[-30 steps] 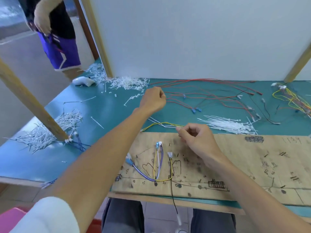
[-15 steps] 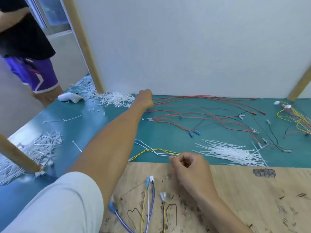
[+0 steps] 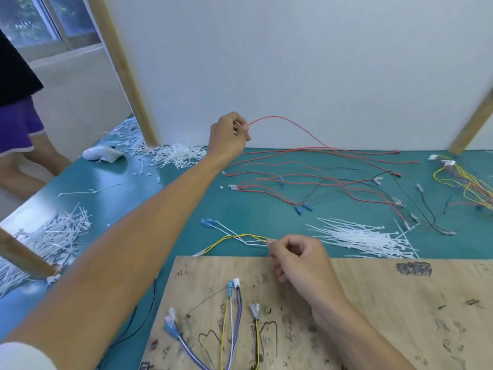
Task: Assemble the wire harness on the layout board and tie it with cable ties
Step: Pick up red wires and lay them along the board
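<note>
My left hand (image 3: pixel 228 137) is raised above the far side of the teal table and pinches the end of a red wire (image 3: pixel 298 126), which arcs down into the red wire pile (image 3: pixel 306 180). My right hand (image 3: pixel 298 259) rests at the top edge of the wooden layout board (image 3: pixel 386 316) and pinches yellow and white wires (image 3: pixel 234 239) that trail left across the table. Purple, yellow and white wires with blue and clear connectors (image 3: pixel 232 324) lie on the board's left part. A heap of white cable ties (image 3: pixel 362 240) sits just right of my right hand.
More cable tie scraps (image 3: pixel 173 156) pile at the back left and at the left edge (image 3: pixel 58 236). Yellow and mixed wires (image 3: pixel 464 182) lie far right. Wooden posts (image 3: pixel 125 73) frame a white back wall. A person (image 3: pixel 16 108) stands at the left.
My left hand reached to the red wires at the back, took one by its end and lifted it off the table. My right hand kept its hold on the yellow and white wires.
</note>
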`<action>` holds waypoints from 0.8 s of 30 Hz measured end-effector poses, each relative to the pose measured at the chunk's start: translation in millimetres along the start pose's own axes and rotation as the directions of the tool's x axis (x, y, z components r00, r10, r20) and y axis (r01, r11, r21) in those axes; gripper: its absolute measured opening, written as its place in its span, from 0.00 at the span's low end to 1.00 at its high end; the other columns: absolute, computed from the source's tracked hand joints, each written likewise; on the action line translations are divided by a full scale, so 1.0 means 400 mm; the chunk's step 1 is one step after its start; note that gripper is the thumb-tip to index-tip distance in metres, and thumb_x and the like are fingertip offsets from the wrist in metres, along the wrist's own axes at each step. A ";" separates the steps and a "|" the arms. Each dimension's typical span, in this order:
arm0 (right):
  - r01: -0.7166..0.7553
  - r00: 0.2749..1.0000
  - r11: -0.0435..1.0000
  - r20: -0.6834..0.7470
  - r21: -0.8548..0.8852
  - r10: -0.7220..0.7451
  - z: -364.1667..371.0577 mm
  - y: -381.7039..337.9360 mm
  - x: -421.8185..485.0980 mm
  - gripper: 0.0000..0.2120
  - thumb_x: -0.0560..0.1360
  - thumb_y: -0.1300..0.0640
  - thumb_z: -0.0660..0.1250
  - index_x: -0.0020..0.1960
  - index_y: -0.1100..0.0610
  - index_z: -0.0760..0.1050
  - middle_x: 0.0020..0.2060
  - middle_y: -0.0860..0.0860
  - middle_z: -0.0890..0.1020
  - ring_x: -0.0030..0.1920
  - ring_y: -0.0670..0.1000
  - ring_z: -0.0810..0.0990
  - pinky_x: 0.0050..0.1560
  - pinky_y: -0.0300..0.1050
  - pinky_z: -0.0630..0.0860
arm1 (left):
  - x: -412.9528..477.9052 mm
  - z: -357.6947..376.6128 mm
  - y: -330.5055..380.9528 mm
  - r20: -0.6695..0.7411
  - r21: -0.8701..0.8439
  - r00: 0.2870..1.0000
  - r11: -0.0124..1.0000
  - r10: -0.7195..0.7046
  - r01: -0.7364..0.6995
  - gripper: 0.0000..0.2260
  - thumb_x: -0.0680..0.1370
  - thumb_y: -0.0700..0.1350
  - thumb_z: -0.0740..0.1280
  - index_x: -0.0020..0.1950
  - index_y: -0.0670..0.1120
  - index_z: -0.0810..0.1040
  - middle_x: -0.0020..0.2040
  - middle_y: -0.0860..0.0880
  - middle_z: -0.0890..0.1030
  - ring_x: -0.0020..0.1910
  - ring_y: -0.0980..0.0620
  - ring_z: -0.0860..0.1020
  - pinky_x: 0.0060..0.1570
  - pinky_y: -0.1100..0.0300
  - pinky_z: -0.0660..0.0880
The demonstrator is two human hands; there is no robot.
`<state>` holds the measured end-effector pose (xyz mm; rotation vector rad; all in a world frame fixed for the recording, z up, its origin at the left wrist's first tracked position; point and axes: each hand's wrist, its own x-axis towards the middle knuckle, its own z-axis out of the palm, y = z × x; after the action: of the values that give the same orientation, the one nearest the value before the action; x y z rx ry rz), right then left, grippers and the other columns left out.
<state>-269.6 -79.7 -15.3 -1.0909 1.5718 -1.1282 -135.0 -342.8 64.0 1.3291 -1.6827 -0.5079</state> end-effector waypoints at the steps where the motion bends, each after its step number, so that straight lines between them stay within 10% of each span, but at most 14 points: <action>1: -0.058 0.998 0.994 0.019 0.089 0.057 -0.007 -0.013 0.001 0.18 0.79 0.49 0.73 0.36 0.60 0.79 0.29 0.56 0.79 0.30 0.50 0.74 0.34 0.44 0.75 | -0.022 -0.012 0.031 -0.006 -0.044 1.000 0.999 0.023 -0.023 0.06 0.82 0.41 0.67 0.46 0.49 0.79 0.36 0.53 0.86 0.33 0.63 0.78 0.40 0.67 0.72; 8: -0.184 0.978 0.750 0.192 0.635 0.078 -0.139 -0.132 0.125 0.18 0.80 0.45 0.68 0.62 0.58 0.80 0.55 0.54 0.88 0.43 0.52 0.85 0.47 0.48 0.78 | -0.258 -0.086 0.147 0.044 -0.229 0.993 0.968 0.113 -0.100 0.03 0.83 0.40 0.68 0.49 0.46 0.80 0.37 0.52 0.86 0.40 0.50 0.84 0.46 0.57 0.77; 11: -0.165 0.975 0.637 0.221 0.753 -0.009 -0.200 -0.188 0.201 0.19 0.80 0.49 0.66 0.66 0.58 0.75 0.64 0.54 0.84 0.39 0.52 0.78 0.40 0.44 0.71 | -0.364 -0.112 0.156 0.095 -0.218 0.984 0.968 0.149 -0.126 0.04 0.81 0.39 0.70 0.48 0.46 0.81 0.37 0.52 0.85 0.40 0.52 0.84 0.42 0.68 0.73; 16: -0.006 0.992 0.696 0.091 0.718 -0.085 -0.257 -0.237 0.252 0.05 0.84 0.57 0.62 0.58 0.51 0.75 0.46 0.46 0.81 0.29 0.45 0.66 0.26 0.35 0.60 | -0.481 -0.155 0.135 0.134 -0.163 0.988 0.985 0.071 -0.049 0.05 0.80 0.38 0.72 0.46 0.47 0.83 0.36 0.51 0.84 0.39 0.46 0.78 0.36 0.71 0.67; 24: 0.345 0.928 0.688 -0.124 0.639 -0.351 -0.221 -0.250 0.098 0.04 0.85 0.55 0.65 0.56 0.50 0.78 0.42 0.51 0.81 0.37 0.51 0.78 0.34 0.41 0.76 | -0.564 -0.214 0.118 0.041 0.009 0.998 0.999 -0.044 0.044 0.07 0.79 0.40 0.72 0.43 0.50 0.81 0.35 0.56 0.83 0.35 0.49 0.79 0.45 0.58 0.77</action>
<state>-347.9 -121.0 92.2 -0.9088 0.8291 -1.7594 -86.3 -102.0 54.4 1.3729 -1.6935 -0.5581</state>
